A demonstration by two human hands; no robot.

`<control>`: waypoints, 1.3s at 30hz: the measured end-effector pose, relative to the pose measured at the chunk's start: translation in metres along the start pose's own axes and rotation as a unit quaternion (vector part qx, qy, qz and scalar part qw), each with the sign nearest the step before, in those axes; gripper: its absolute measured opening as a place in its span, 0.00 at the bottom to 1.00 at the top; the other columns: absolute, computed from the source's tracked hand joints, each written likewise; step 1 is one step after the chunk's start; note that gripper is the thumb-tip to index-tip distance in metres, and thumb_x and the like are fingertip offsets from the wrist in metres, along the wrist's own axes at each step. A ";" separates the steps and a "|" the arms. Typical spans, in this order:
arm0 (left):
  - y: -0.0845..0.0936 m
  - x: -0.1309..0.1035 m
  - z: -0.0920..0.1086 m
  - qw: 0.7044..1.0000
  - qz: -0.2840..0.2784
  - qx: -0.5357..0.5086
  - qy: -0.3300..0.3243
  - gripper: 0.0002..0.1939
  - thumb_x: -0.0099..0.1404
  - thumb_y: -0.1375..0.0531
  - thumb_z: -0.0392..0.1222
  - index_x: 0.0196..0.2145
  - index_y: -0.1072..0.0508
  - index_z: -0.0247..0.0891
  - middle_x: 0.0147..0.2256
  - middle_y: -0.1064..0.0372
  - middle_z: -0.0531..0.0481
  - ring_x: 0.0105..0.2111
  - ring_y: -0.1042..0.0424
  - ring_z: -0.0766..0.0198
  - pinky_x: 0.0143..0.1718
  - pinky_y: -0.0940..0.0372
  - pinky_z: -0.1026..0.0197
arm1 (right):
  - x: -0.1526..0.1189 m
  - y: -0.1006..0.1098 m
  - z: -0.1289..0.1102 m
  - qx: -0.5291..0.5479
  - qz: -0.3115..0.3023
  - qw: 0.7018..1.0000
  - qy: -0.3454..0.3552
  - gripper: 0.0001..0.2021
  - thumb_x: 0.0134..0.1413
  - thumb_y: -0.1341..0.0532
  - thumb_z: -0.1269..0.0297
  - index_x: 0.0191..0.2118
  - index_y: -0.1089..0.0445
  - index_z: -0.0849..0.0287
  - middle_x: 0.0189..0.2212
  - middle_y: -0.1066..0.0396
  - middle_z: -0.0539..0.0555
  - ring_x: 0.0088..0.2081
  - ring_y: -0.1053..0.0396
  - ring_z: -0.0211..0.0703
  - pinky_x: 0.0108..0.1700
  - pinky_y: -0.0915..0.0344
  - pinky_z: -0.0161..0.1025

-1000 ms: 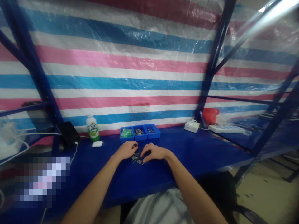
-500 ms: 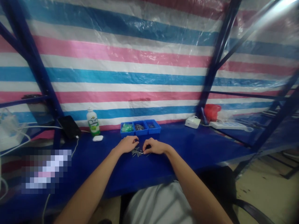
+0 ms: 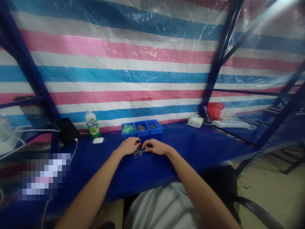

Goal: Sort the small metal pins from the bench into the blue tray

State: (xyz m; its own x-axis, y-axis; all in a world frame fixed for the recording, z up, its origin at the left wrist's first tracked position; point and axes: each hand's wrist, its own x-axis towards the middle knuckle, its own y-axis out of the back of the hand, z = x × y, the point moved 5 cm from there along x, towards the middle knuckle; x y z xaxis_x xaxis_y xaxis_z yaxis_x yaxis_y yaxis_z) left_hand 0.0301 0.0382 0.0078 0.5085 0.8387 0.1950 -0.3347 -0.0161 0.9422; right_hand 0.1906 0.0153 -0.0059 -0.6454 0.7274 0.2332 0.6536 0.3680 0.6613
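While thin metal pins [image 3: 139, 153] lie scattered, left hand [image 3: 129, 146] and right hand [image 3: 156, 147] curl loosely, grip unclear.

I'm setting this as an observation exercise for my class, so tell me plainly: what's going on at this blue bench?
A person sits at a blue workbench, both forearms stretched forward. The left hand and right hand rest close together over a small heap of thin metal pins, fingers curled down onto them; whether either holds a pin cannot be told. Just behind stand three joined blue bins: one with green parts, two with small dark parts. A green-labelled bottle and a small white case sit to the left.
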 end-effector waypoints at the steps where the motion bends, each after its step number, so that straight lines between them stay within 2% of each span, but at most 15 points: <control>1: 0.002 -0.001 0.002 1.000 0.003 -0.004 -0.002 0.13 0.67 0.48 0.48 0.43 0.25 0.46 0.41 0.26 0.49 0.39 0.28 0.59 0.38 0.39 0.62 | 0.000 0.001 0.000 0.013 0.018 1.000 -0.004 0.09 0.54 0.39 0.66 0.41 0.27 0.59 0.29 0.29 0.50 0.30 0.33 0.38 0.34 0.38 0.34; 6: 0.013 -0.004 0.012 0.998 0.042 -0.044 -0.012 0.25 0.73 0.60 0.53 0.37 0.26 0.44 0.37 0.26 0.51 0.37 0.29 0.59 0.38 0.39 0.61 | 0.002 0.017 0.000 0.003 0.167 0.986 -0.023 0.10 0.56 0.41 0.64 0.42 0.26 0.59 0.36 0.26 0.54 0.36 0.31 0.42 0.41 0.36 0.38; 10: 0.017 -0.002 0.021 0.995 0.072 -0.050 -0.046 0.19 0.71 0.53 0.52 0.39 0.25 0.43 0.39 0.26 0.50 0.40 0.29 0.59 0.41 0.39 0.61 | 0.005 0.022 0.002 0.016 0.221 0.975 -0.017 0.11 0.57 0.42 0.63 0.43 0.27 0.59 0.37 0.25 0.55 0.38 0.30 0.44 0.43 0.35 0.41; 13: 0.016 -0.001 0.025 0.994 0.077 -0.045 -0.057 0.17 0.71 0.51 0.49 0.38 0.25 0.42 0.39 0.26 0.49 0.40 0.29 0.59 0.41 0.39 0.61 | 0.006 0.023 0.004 0.034 0.237 0.971 -0.018 0.12 0.57 0.42 0.61 0.43 0.27 0.59 0.34 0.25 0.54 0.35 0.30 0.43 0.42 0.35 0.41; 17: 0.018 -0.004 0.028 0.993 0.083 -0.062 -0.057 0.16 0.70 0.51 0.51 0.37 0.26 0.42 0.36 0.26 0.50 0.36 0.29 0.60 0.38 0.40 0.62 | 0.006 0.024 0.002 0.073 0.253 0.965 -0.014 0.11 0.55 0.41 0.60 0.39 0.27 0.60 0.34 0.25 0.54 0.36 0.30 0.43 0.42 0.35 0.41; 23: 0.021 -0.006 0.031 0.992 0.091 -0.053 -0.069 0.16 0.71 0.52 0.49 0.36 0.28 0.41 0.35 0.27 0.51 0.35 0.30 0.62 0.37 0.41 0.63 | 0.007 0.025 0.003 0.150 0.248 0.956 -0.038 0.12 0.52 0.39 0.58 0.37 0.27 0.61 0.28 0.28 0.52 0.29 0.32 0.41 0.35 0.35 0.39; 27: 0.020 -0.004 0.028 0.994 0.104 -0.019 -0.038 0.16 0.72 0.53 0.49 0.35 0.30 0.40 0.34 0.28 0.50 0.34 0.30 0.61 0.35 0.42 0.62 | 0.004 0.027 -0.010 0.103 0.264 0.959 0.023 0.10 0.51 0.37 0.59 0.37 0.25 0.59 0.42 0.27 0.56 0.43 0.30 0.47 0.42 0.35 0.41; 29: 0.019 -0.003 0.027 0.994 0.107 -0.010 -0.027 0.16 0.72 0.53 0.48 0.35 0.30 0.40 0.34 0.28 0.49 0.35 0.30 0.60 0.35 0.42 0.62 | 0.002 0.026 -0.017 0.053 0.266 0.961 0.052 0.10 0.51 0.36 0.61 0.39 0.25 0.57 0.45 0.27 0.56 0.46 0.32 0.47 0.43 0.36 0.41; 34: 0.019 -0.004 0.030 0.994 0.105 -0.008 -0.035 0.15 0.72 0.52 0.46 0.35 0.30 0.40 0.34 0.28 0.49 0.35 0.29 0.60 0.34 0.43 0.62 | 0.002 0.017 -0.022 -0.007 0.257 0.965 0.054 0.10 0.52 0.39 0.66 0.41 0.26 0.57 0.35 0.26 0.52 0.37 0.31 0.43 0.41 0.37 0.40; 37: 0.020 -0.006 0.031 0.994 0.105 -0.010 -0.028 0.16 0.72 0.53 0.48 0.35 0.30 0.40 0.34 0.27 0.48 0.35 0.29 0.60 0.35 0.42 0.62 | 0.005 0.014 -0.018 0.036 0.255 0.965 0.053 0.13 0.53 0.39 0.64 0.44 0.28 0.57 0.34 0.27 0.52 0.34 0.32 0.41 0.39 0.36 0.39; 39: 0.023 -0.006 0.031 0.993 0.113 -0.014 -0.020 0.18 0.73 0.55 0.50 0.36 0.30 0.40 0.35 0.27 0.48 0.36 0.29 0.60 0.35 0.42 0.62 | 0.008 0.014 -0.013 0.114 0.255 0.959 0.045 0.15 0.52 0.38 0.61 0.46 0.28 0.57 0.33 0.27 0.52 0.33 0.32 0.41 0.39 0.35 0.39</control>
State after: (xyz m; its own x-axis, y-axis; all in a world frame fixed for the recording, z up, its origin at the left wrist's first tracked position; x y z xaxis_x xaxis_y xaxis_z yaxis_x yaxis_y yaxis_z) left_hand 0.0440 0.0156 0.0365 0.4488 0.7926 0.4128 -0.4666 -0.1861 0.8647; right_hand 0.1897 0.0186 0.0148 -0.2430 0.7974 0.5524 0.9564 0.1018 0.2738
